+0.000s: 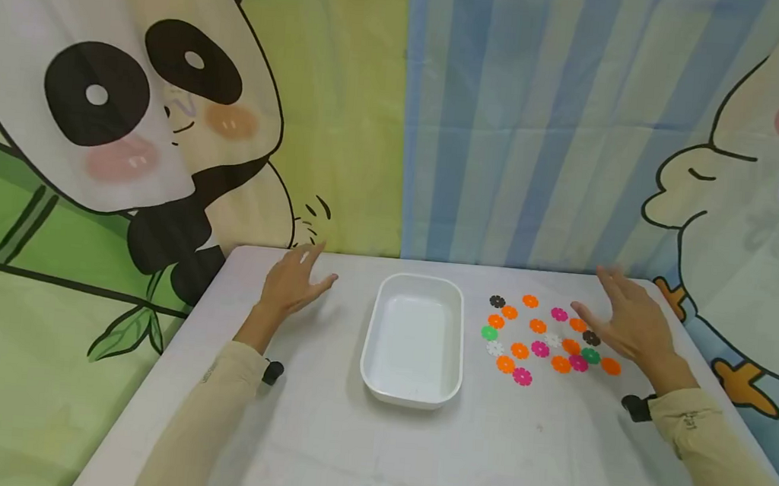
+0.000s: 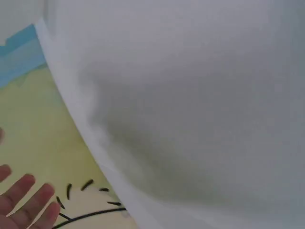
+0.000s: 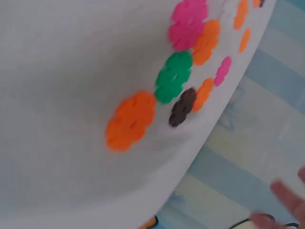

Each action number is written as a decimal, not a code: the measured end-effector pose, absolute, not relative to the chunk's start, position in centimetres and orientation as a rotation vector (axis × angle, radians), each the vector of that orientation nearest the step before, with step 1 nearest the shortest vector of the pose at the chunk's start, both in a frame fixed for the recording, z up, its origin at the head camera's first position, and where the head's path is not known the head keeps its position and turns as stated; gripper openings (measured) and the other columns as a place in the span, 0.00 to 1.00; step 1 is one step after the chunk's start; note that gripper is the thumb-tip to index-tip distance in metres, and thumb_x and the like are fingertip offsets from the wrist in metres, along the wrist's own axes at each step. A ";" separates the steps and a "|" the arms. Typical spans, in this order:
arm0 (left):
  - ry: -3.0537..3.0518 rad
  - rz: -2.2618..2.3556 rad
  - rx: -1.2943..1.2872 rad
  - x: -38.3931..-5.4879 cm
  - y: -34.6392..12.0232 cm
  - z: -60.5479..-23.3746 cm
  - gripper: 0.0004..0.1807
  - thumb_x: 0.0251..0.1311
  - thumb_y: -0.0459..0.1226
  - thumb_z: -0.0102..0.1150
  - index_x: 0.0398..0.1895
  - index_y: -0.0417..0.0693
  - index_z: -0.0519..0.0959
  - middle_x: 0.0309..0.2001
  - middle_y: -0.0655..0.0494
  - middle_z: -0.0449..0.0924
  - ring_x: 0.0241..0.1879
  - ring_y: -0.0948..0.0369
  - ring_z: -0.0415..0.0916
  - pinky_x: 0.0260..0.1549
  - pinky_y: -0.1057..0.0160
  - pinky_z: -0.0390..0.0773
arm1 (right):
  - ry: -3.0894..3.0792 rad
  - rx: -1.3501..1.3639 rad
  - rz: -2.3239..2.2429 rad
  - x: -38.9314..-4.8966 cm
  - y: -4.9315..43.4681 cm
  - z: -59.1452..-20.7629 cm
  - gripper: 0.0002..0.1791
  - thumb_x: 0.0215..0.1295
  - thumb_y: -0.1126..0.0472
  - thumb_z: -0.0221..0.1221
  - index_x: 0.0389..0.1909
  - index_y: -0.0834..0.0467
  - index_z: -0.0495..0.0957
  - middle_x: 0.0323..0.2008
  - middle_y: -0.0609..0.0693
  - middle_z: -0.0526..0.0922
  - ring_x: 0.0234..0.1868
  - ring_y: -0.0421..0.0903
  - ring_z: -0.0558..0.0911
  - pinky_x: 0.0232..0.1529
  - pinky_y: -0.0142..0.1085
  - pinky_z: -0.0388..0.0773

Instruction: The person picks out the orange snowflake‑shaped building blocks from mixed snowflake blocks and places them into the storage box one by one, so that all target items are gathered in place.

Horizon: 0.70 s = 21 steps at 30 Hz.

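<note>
My left hand (image 1: 288,281) is over the table's far left part, fingers spread and holding nothing; its fingertips (image 2: 40,193) show at the lower left of the left wrist view. My right hand (image 1: 634,319) hovers beside the scattered flower-shaped plastic discs, fingers straight, nothing held. Several discs are orange, such as the orange disc (image 3: 131,121) in the right wrist view; pink (image 1: 522,376), green (image 1: 488,332), black (image 1: 498,302) and white discs (image 1: 495,348) lie among them. Between the hands stands a white rectangular tub (image 1: 408,402) with a bare inside.
A white cloth covers the table (image 1: 372,463). Behind it hangs a printed curtain (image 1: 345,102) with a panda figure and blue stripes. Each wrist wears a small black camera, such as the left one (image 1: 272,373).
</note>
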<state>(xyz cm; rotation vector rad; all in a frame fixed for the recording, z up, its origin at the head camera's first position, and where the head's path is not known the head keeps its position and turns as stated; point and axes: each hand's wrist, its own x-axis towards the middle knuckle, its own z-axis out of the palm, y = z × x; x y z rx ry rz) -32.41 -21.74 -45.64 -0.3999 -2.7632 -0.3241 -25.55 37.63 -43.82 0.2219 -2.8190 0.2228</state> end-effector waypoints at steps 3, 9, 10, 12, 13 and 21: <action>-2.680 -0.525 -0.457 -31.6 -20.6 -45.2 0.22 0.61 0.44 0.61 0.56 0.43 0.78 0.47 0.45 0.82 0.41 0.49 0.80 0.35 0.48 0.82 | -2.788 0.286 0.524 -26.1 36.7 -44.2 0.38 0.67 0.45 0.59 0.68 0.66 0.64 0.63 0.70 0.69 0.58 0.69 0.70 0.55 0.67 0.69; -2.733 -0.861 -0.483 -30.0 -17.7 -44.7 0.10 0.60 0.36 0.62 0.43 0.41 0.83 0.35 0.52 0.84 0.28 0.59 0.78 0.26 0.61 0.79 | -2.721 0.312 0.875 -28.5 34.5 -45.5 0.25 0.63 0.59 0.66 0.58 0.65 0.75 0.52 0.65 0.79 0.50 0.64 0.79 0.45 0.59 0.81; -2.755 -0.919 -0.479 -29.7 -17.3 -44.8 0.11 0.60 0.36 0.62 0.43 0.41 0.83 0.35 0.52 0.84 0.27 0.60 0.78 0.25 0.63 0.79 | -2.722 0.316 0.908 -28.9 34.2 -45.8 0.24 0.62 0.61 0.66 0.57 0.65 0.75 0.51 0.65 0.80 0.49 0.64 0.79 0.44 0.58 0.81; -2.794 -1.038 -0.466 -29.1 -16.5 -44.9 0.11 0.61 0.37 0.62 0.44 0.41 0.83 0.35 0.53 0.84 0.24 0.62 0.78 0.23 0.64 0.80 | -2.747 0.306 0.964 -29.6 33.8 -46.2 0.24 0.60 0.63 0.67 0.57 0.64 0.76 0.51 0.64 0.80 0.50 0.63 0.80 0.44 0.56 0.82; -2.808 -1.093 -0.461 -28.7 -16.2 -45.0 0.11 0.61 0.37 0.63 0.44 0.40 0.83 0.35 0.53 0.84 0.24 0.62 0.79 0.22 0.64 0.80 | -2.765 0.296 0.988 -30.0 33.5 -46.4 0.24 0.60 0.64 0.67 0.57 0.64 0.76 0.51 0.64 0.81 0.50 0.63 0.80 0.45 0.56 0.82; -2.842 -1.452 -0.378 -26.1 -14.5 -45.7 0.16 0.58 0.40 0.68 0.48 0.43 0.82 0.38 0.57 0.83 0.29 0.62 0.82 0.28 0.61 0.82 | -2.943 0.213 1.126 -31.9 32.8 -47.4 0.25 0.62 0.65 0.65 0.60 0.64 0.74 0.54 0.64 0.79 0.54 0.63 0.78 0.51 0.54 0.80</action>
